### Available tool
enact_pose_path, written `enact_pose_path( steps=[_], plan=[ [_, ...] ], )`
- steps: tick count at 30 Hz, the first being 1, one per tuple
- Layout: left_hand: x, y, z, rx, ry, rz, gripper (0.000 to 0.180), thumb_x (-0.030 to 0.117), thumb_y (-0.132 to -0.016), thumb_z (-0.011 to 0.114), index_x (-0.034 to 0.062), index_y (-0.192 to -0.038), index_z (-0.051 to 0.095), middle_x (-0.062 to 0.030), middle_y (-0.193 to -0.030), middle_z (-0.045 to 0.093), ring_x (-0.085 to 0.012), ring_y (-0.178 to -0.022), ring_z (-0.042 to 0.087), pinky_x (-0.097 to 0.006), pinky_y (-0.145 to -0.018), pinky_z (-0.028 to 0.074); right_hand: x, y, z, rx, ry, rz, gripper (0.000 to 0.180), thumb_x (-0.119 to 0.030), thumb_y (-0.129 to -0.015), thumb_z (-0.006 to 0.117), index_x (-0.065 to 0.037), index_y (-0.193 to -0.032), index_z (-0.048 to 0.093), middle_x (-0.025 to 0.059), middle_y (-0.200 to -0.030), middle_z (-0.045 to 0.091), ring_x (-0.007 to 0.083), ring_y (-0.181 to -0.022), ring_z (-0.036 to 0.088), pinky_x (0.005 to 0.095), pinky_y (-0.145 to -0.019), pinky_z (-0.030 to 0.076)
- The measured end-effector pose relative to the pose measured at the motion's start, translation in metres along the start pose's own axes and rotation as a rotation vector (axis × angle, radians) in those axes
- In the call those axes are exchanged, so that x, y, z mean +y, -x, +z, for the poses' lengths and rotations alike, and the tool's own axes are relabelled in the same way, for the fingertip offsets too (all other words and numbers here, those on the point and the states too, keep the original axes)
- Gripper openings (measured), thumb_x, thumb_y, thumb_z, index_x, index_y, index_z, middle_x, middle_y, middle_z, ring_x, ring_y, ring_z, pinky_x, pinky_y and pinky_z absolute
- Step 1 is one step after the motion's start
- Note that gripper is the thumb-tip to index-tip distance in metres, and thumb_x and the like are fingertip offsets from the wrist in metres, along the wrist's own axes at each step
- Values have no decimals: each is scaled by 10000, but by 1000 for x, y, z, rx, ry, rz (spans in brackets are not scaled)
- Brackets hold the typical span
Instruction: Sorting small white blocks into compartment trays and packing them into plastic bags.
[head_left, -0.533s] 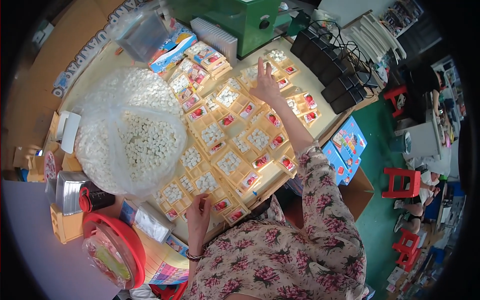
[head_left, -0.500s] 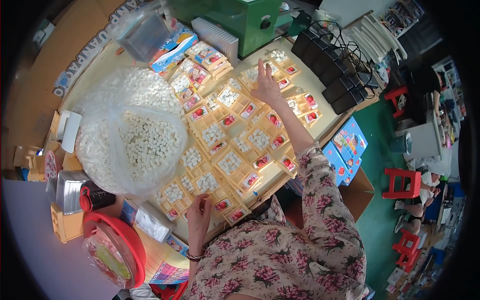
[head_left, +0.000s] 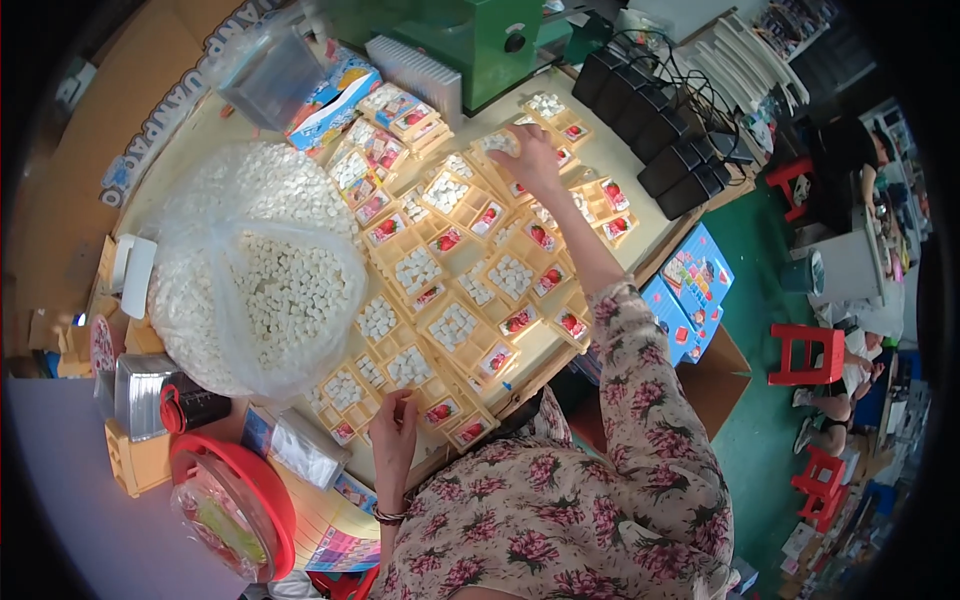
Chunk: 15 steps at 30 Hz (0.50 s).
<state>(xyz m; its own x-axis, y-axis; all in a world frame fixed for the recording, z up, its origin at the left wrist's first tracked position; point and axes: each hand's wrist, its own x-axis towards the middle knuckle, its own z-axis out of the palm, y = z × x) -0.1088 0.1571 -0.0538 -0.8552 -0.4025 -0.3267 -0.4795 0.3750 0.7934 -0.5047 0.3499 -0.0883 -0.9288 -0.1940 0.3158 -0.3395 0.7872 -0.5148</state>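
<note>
Cream-coloured compartment trays point(head_left: 456, 238) cover the middle of the table, many holding small white pieces and little cards with a red strawberry picture. At the far side my right hand point(head_left: 537, 163) is over a tray with white pieces point(head_left: 500, 143), thumb and fingers apart; nothing shows in it. Near the front edge my left hand point(head_left: 393, 428) hovers beside the closest trays, its fingers curled together at the tips. Whether anything small is in that pinch I cannot make out. To the left sits a big clear plastic bag point(head_left: 255, 265) full of the same white pieces.
Stacked trays point(head_left: 408, 112) and a clear bin point(head_left: 268, 80) stand at the back, by a green machine point(head_left: 490, 50). Black boxes with cables point(head_left: 655, 130) line the far right edge. A red basin point(head_left: 280, 490) and a dark red-lidded jar point(head_left: 193, 402) are at the lower left.
My right hand has lowered and its fingers, raised before, now bend down toward the white pieces in the far tray. My left hand has barely moved. The whole view has shifted slightly.
</note>
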Motion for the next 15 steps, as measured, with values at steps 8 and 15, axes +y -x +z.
enact_pose_path(
  steps=[8,15],
  plan=[
    [3,4,-2,1,30,2,165,101,-873,557,2,-1002,583,-36,-675,563,-91,-610,508,-232,-563,419,-12,-5,19,22,39,123,492,-357,-749,659,-128,-1172,556,103,-1185,515,284,-1152,433,492,-911,378],
    [4,7,-7,28,28,25,179,127,-886,553,0,-1010,583,-39,-683,571,-92,-614,514,-237,-557,417,50,-6,-29,471,-253,10,208,-207,-787,654,-58,-931,666,140,-868,647,260,-804,635,324,-714,484]
  ],
)
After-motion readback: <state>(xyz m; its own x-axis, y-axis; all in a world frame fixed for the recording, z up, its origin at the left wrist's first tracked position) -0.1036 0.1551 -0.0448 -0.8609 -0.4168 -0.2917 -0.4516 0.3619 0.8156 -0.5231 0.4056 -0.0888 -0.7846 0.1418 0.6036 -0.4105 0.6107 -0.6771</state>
